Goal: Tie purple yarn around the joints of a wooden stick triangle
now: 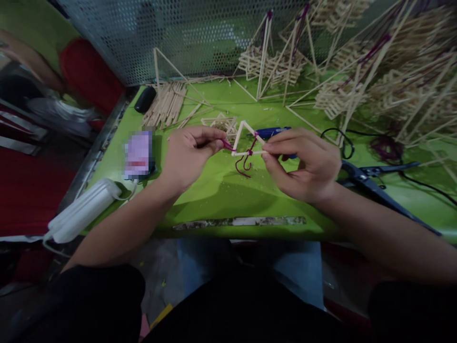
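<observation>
A small triangle of pale wooden sticks (238, 136) is held up over the green table. My right hand (303, 162) pinches its right corner between thumb and fingers. Purple string (250, 152) is tied around the lower stick and the right-hand stick, and loose ends curl below. My left hand (193, 152) pinches a strand of the purple string near the triangle's left corner. Behind my right hand lies a blue tool (269, 132), partly hidden. Small stick frames (217, 123) rest on the table just beyond the triangle.
A stick bundle (167, 102) and black object (145, 99) lie at the back left. Nearer are a blurred phone-like object (137, 155) and white power strip (84, 209). Pliers-like black tools (364, 176) lie right. Stick structures (274, 66) crowd the back right. Another person's arm (32, 57) shows left.
</observation>
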A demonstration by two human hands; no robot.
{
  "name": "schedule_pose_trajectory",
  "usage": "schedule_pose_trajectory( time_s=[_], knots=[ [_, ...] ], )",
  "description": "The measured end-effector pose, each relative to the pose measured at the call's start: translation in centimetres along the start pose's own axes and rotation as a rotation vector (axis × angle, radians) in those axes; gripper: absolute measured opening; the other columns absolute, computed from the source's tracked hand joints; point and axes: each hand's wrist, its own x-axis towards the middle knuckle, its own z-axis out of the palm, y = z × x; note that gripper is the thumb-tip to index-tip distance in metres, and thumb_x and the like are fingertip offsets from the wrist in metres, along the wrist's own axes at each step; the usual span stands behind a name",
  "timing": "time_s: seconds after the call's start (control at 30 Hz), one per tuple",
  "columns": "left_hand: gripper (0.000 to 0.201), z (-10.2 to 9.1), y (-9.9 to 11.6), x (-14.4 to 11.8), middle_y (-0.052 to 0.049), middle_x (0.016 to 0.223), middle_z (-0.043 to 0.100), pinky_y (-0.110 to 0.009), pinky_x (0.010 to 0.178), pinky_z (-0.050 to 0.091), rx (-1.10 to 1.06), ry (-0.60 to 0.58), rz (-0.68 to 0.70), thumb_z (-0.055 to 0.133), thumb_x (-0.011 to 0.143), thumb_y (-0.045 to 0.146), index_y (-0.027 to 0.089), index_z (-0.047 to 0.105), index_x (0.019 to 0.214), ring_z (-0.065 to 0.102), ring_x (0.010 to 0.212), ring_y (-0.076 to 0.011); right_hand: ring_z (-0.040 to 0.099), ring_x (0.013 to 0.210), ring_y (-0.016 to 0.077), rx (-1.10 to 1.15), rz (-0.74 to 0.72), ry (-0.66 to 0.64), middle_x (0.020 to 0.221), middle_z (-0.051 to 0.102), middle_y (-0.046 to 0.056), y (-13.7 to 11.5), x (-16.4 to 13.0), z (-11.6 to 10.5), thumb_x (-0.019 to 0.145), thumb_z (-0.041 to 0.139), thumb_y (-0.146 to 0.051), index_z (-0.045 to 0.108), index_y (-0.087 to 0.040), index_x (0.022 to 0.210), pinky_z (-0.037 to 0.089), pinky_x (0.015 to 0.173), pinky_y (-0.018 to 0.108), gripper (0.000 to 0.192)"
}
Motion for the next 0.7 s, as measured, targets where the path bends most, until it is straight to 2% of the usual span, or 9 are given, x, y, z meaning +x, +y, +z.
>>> schedule_pose_trajectory(
  time_s=[0.13, 0.3, 0.43, 0.6, 0.7],
  knots=[
    [0.008, -0.1, 0.2, 0.0, -0.004, 0.092, 0.085, -0.032, 0.087, 0.067, 0.038, -0.028, 0.033, 0.083, 0.091, 0.016, 0.020, 0.087, 0.097, 0.080, 0.086, -0.0169, 0.081, 0.077, 0.0224, -0.018, -0.005, -0.015, 0.099, 0.087, 0.004, 0.1, 0.0, -0.1, 0.096, 0.082, -0.021, 0.081, -0.031, 0.102, 0.069, 0.067, 0.038, 0.011],
    [0.004, -0.3, 0.9, 0.1, -0.004, 0.086, 0.080, -0.027, 0.064, 0.052, 0.067, -0.062, -0.013, 0.083, 0.092, 0.016, 0.019, 0.083, 0.092, 0.066, 0.072, -0.0134, 0.082, 0.080, 0.0232, -0.002, -0.005, -0.043, 0.100, 0.087, 0.004, 0.4, -0.1, -0.2, 0.096, 0.082, -0.020, 0.080, -0.031, 0.103, 0.070, 0.069, 0.038, 0.013],
    [0.009, -0.4, 1.0, 0.1, -0.003, 0.082, 0.076, -0.028, 0.064, 0.051, 0.021, -0.073, -0.004, 0.087, 0.094, 0.024, 0.020, 0.080, 0.091, 0.062, 0.070, -0.0136, 0.081, 0.079, 0.0229, -0.005, 0.011, -0.041, 0.102, 0.087, 0.005, 0.6, -0.2, -0.3, 0.097, 0.082, -0.022, 0.081, -0.031, 0.104, 0.069, 0.068, 0.038, 0.011],
    [0.018, -0.3, 1.3, 0.1, -0.003, 0.085, 0.076, -0.028, 0.066, 0.055, -0.027, -0.030, -0.001, 0.092, 0.091, 0.029, 0.021, 0.079, 0.101, 0.062, 0.068, -0.0123, 0.081, 0.080, 0.0226, 0.014, 0.004, -0.028, 0.103, 0.087, 0.005, 0.5, -0.1, -0.3, 0.098, 0.081, -0.021, 0.082, -0.030, 0.105, 0.069, 0.069, 0.038, 0.011],
    [0.016, -0.3, 1.7, 0.2, -0.003, 0.084, 0.077, -0.024, 0.054, 0.043, -0.084, -0.007, -0.005, 0.091, 0.088, 0.022, 0.020, 0.080, 0.100, 0.052, 0.058, -0.0082, 0.080, 0.076, 0.0214, -0.021, -0.027, -0.009, 0.101, 0.087, 0.005, 0.5, 0.1, -0.2, 0.096, 0.082, -0.020, 0.081, -0.030, 0.102, 0.067, 0.065, 0.036, 0.012]
  ],
)
